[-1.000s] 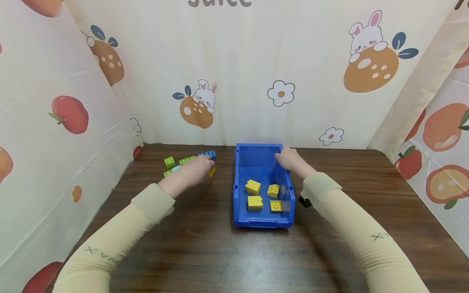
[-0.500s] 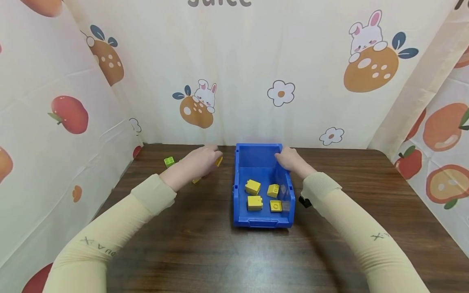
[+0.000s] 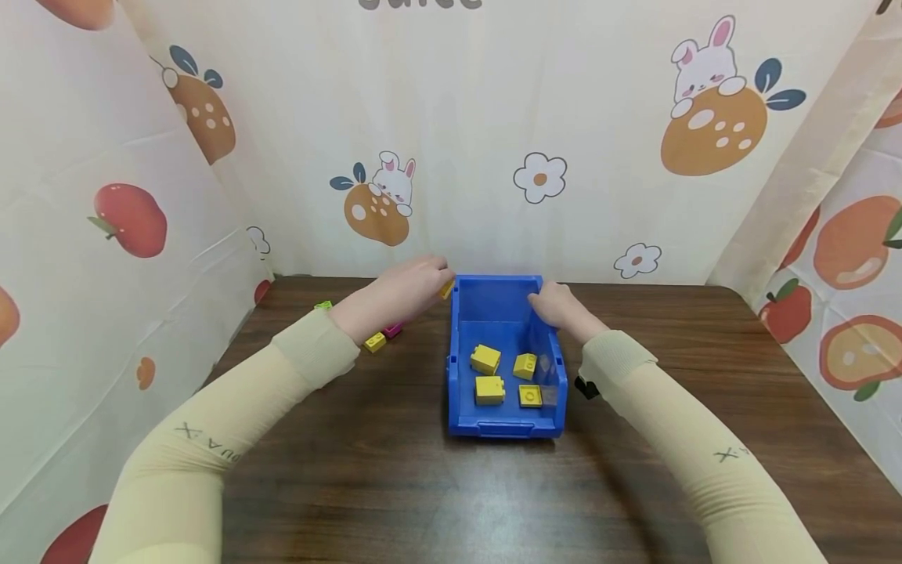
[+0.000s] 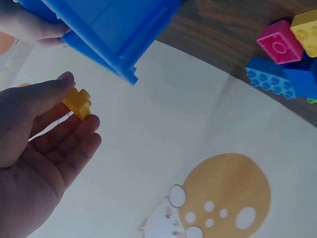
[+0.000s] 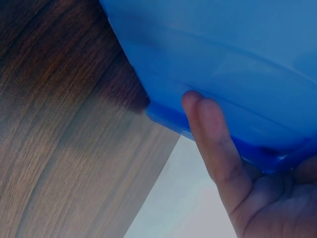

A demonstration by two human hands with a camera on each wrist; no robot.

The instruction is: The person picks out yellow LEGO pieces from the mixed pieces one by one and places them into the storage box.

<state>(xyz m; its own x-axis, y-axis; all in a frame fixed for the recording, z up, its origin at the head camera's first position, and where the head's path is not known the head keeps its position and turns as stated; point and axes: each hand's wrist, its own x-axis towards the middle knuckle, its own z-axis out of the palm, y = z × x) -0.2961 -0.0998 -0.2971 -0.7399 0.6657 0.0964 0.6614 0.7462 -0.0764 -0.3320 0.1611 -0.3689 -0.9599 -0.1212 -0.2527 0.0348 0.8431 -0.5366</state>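
Note:
My left hand [image 3: 416, 283] pinches a small yellow toy brick [image 4: 78, 102] between thumb and fingertips, just off the far left rim of the blue bin [image 3: 507, 429]. In the left wrist view the brick's studs face away from the palm. My right hand [image 3: 557, 304] grips the bin's far right wall; the right wrist view has its fingers [image 5: 213, 129] lying along the outside of that wall. Several yellow bricks [image 3: 489, 390] lie apart from each other on the bin's floor.
Left of the bin, partly hidden by my left arm, lies a loose group with a yellow brick [image 3: 375, 342], a magenta brick [image 4: 280, 42] and a blue brick [image 4: 270, 78]. A black object [image 3: 586, 388] sits beside the bin's right wall. A printed curtain [image 3: 465, 102] rises behind the table.
My left hand has carried the pinched yellow brick from the brick group rightward and up to the bin's far left corner. The right hand and bin have stayed in place.

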